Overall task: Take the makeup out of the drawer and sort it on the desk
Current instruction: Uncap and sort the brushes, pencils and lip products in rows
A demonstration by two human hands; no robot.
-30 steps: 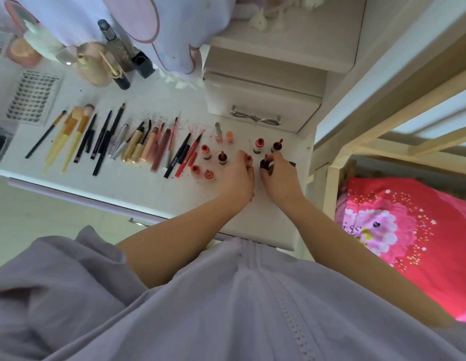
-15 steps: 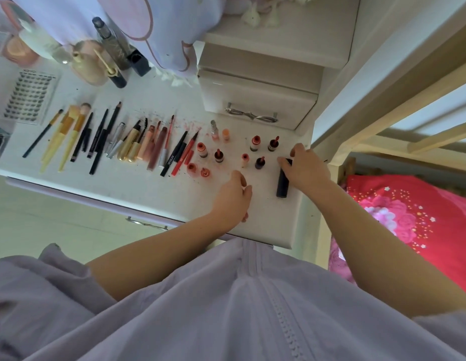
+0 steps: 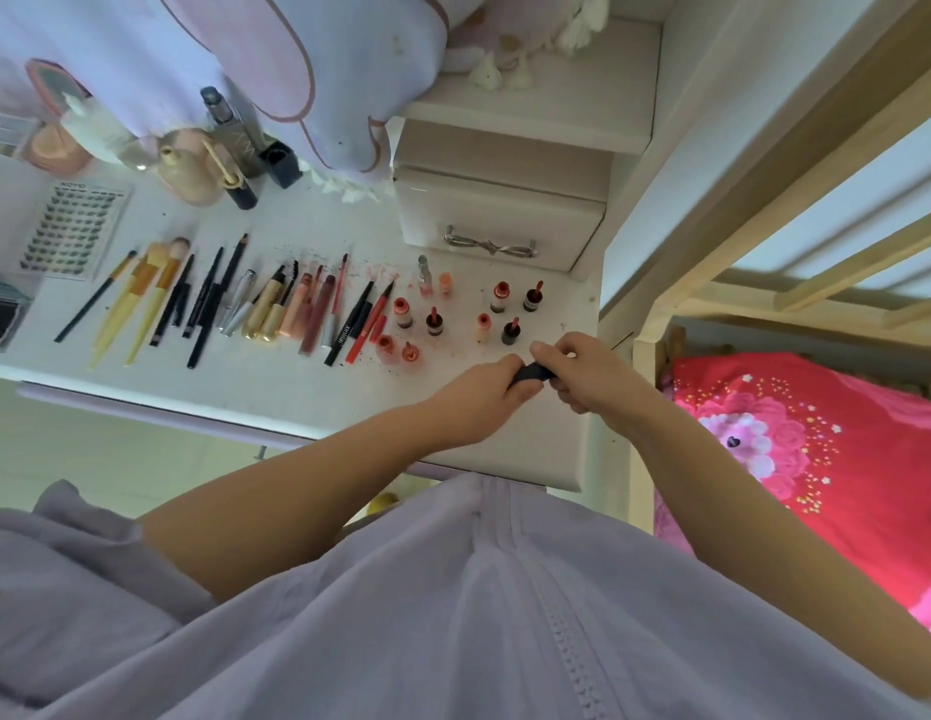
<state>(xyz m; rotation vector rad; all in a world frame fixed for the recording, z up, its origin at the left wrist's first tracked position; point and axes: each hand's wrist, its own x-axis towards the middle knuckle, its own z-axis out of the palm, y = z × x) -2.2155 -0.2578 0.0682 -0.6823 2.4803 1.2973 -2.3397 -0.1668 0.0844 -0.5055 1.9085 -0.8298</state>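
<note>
Near the centre of the frame both hands meet over the white surface, each curled round one end of a short black tube: the left hand grips its left end and the right hand pinches its right end, so only the tube's middle shows between them. What kind of makeup the tube holds cannot be told. Just above the hands a loose group of small uncapped lipsticks stands upright, in red, orange and dark shades. To their left, a long row of pencils and liners, gold and pink tubes and yellow-handled brushes lies side by side, running toward the left edge. At the far left lies a flat tray of false lashes, and in the upper left stand several bottles beside a pale cloth. Above the lipsticks a small closed drawer with a metal handle sits on the surface. A red flowered bedcover fills the right of the frame.
</note>
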